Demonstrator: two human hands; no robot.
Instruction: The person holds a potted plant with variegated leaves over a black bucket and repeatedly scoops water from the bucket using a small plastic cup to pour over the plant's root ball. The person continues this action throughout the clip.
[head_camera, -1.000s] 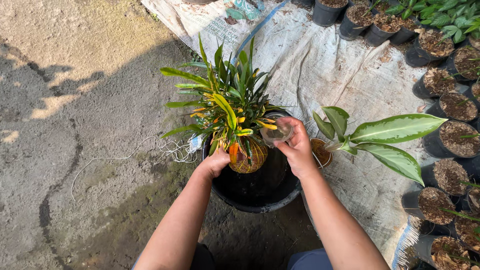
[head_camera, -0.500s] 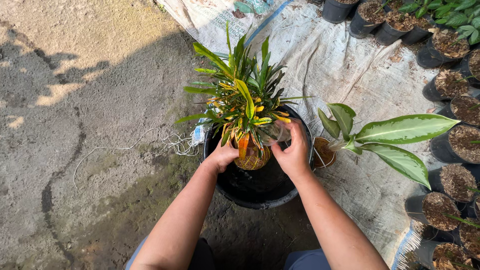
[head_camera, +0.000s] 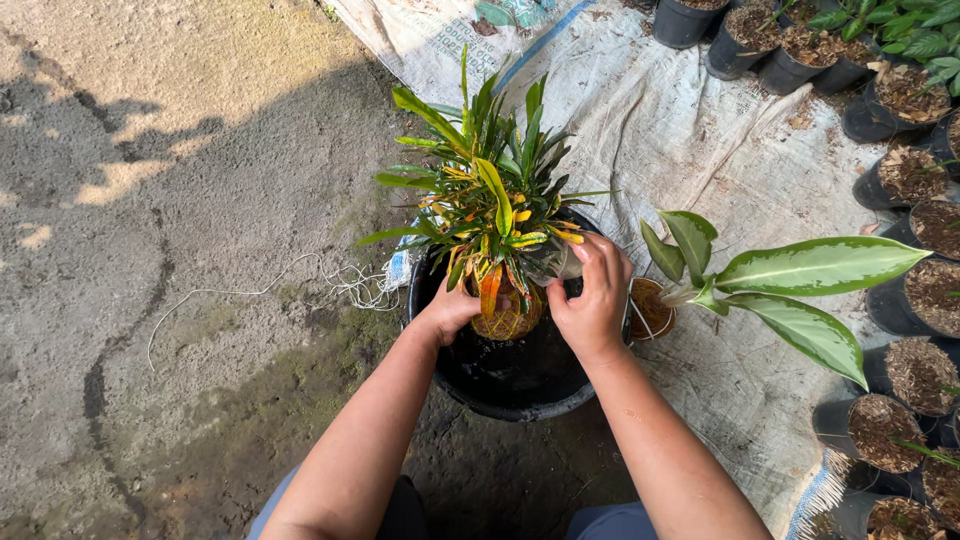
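Setting: Outdoor concrete ground (head_camera: 150, 250), shaded at left, with a pale woven sheet (head_camera: 700, 140) spread across the upper right of the frame.
Centre: a black tub (head_camera: 500, 385) sits at mid-frame; a croton plant (head_camera: 490, 200) with green and yellow leaves is held over it, its round fibre-wrapped root ball (head_camera: 505, 315) just inside the rim.
Left hand (head_camera: 450, 310): curled against the ball's left side, fingers closed on it.
Right hand (head_camera: 595, 295): cupped on the right side, fingers closed around the ball and lower leaves.
Nearby: a broad-leaved green and white plant (head_camera: 800, 270) lies at right; small black soil-filled pots (head_camera: 900, 170) line the right edge; loose white string (head_camera: 300, 285) trails at left.
Risk: judging by the two-sided grip, the ball could slip into the tub or shed its wrapping if either hand loosens.
Packaging: printed sack panel, white with teal shapes, at the top centre.
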